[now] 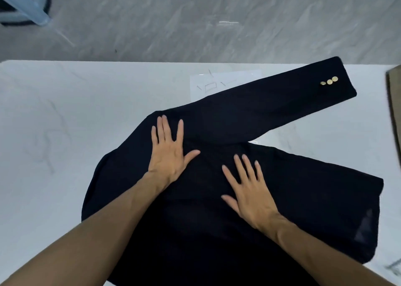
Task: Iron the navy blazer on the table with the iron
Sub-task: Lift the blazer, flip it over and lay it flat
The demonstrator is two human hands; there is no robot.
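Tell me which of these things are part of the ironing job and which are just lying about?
Part of the job: navy blazer, left hand and right hand flat on it, white table.

Lying about: sheet of paper, brown object at the right edge.

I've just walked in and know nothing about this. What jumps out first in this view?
A navy blazer lies spread over the middle of a white marble-look table, one sleeve stretched toward the far right with three gold buttons at its cuff. The left hand and right hand press flat on it, fingers spread. No iron is in view.
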